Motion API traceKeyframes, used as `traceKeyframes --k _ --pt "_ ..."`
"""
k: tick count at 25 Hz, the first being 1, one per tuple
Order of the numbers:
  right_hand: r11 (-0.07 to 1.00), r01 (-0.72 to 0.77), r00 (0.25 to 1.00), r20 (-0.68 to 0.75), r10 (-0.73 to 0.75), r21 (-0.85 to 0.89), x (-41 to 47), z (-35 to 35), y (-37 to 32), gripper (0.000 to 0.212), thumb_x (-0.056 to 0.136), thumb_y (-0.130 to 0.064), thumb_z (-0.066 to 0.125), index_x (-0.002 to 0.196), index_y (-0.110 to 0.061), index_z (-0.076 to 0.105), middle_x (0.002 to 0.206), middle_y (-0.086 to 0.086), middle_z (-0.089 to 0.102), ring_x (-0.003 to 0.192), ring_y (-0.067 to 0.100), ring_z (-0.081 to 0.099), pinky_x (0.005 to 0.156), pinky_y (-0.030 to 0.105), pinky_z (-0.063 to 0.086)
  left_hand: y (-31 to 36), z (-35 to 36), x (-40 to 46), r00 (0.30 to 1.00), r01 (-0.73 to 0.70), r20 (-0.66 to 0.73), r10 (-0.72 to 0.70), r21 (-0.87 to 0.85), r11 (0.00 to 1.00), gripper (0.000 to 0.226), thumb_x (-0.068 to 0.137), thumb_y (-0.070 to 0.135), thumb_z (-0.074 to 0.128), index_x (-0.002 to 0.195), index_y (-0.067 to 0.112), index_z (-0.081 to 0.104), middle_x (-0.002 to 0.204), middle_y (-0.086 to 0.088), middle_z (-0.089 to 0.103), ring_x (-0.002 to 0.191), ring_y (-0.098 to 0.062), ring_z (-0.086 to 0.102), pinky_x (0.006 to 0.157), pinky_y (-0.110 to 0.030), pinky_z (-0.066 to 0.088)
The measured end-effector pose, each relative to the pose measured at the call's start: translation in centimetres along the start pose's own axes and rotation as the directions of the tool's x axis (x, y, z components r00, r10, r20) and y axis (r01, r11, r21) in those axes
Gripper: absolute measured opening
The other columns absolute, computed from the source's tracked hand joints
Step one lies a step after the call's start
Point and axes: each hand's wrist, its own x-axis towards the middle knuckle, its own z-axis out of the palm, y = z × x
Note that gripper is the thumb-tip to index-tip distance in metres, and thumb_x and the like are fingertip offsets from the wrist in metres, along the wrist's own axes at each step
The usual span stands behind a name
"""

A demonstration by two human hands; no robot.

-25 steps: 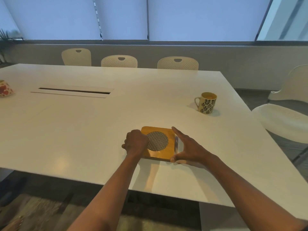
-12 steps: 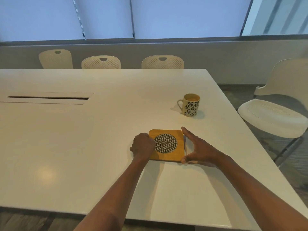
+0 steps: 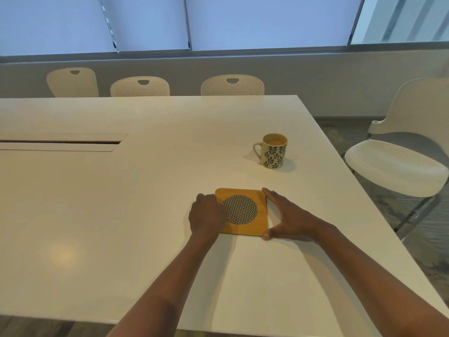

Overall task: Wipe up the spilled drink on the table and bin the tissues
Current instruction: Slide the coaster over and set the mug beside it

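While both hands (image 3: 206, 216) bracket the trivet (image 3: 243, 211) (mug (image 3: 274, 152) beyond).

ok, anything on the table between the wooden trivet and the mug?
Nothing. In the head view the table is bare between the wooden trivet and the mug: no spill or tissues visible there.

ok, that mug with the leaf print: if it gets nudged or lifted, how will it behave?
The mug looks like rigid ceramic, so probably breakable if dropped. It holds brown drink near the rim, so a push would likely slosh. Its straight sides and flat base on the table suggest it slides rather than tips.
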Motion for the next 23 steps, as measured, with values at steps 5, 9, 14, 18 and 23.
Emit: traceKeyframes --k 5,9,14,18,23 --pt "1.000 -0.005 1.000 0.010 0.005 -0.014 -0.7 0.2 -0.2 0.129 0.057 -0.064 0.081 0.151 -0.041 -0.004 0.163 -0.007 -0.002 0.149 0.015 0.000 0.118 0.041 0.016 -1.5 -0.3 -0.7 0.989 -0.145 -0.024 0.144 -0.047 0.988 0.028 0.092 0.015 0.044 0.105 0.007 0.067 0.108 -0.013 0.059 0.095 -0.030 0.061 0.078 -0.038 0.052" --pt "0.999 -0.040 0.997 -0.060 0.042 0.026 -1.9 1.4 0.1 0.125 0.057 -0.071 0.076 0.152 -0.039 0.000 0.163 -0.007 0.001 0.149 0.014 0.000 0.118 0.042 0.015 -5.4 -0.4 -1.8 0.929 -0.366 -0.019 0.368 -0.170 0.915 0.053 0.092 0.045 0.047 0.130 0.011 0.060 0.124 -0.013 0.063 0.116 -0.031 0.056 0.095 -0.036 0.042" --pt "0.988 -0.038 0.989 -0.148 0.016 -0.149 -2.6 3.6 0.1 0.123 0.060 -0.092 0.043 0.154 -0.021 0.009 0.163 0.001 0.001 0.149 0.016 -0.005 0.121 0.037 0.003 -9.9 -1.0 -2.4 0.885 -0.453 0.146 0.442 0.048 0.890 0.104 0.074 0.088 0.021 0.152 0.022 0.031 0.161 0.006 0.024 0.152 -0.019 0.008 0.120 -0.040 0.015" --pt "0.964 -0.015 0.981 -0.191 -0.037 -0.267 -2.2 4.3 0.4 0.119 0.061 -0.096 0.013 0.154 -0.022 0.011 0.163 0.006 0.003 0.150 0.021 -0.003 0.122 0.040 0.003 -10.6 -1.4 -2.9 0.853 -0.504 0.165 0.494 0.019 0.864 0.087 0.078 0.084 0.023 0.150 0.035 0.034 0.160 0.013 0.024 0.152 -0.014 0.005 0.122 -0.037 0.008" --pt "0.950 -0.006 0.978 -0.201 -0.059 -0.312 -2.2 4.5 0.8 0.117 0.063 -0.094 0.005 0.154 -0.021 0.010 0.163 0.007 0.003 0.150 0.022 -0.003 0.121 0.038 0.001 -10.4 -1.6 -3.2 0.836 -0.532 0.159 0.524 0.008 0.847 0.074 0.085 0.070 0.024 0.147 0.033 0.040 0.156 0.017 0.031 0.151 -0.013 0.012 0.121 -0.036 0.008"
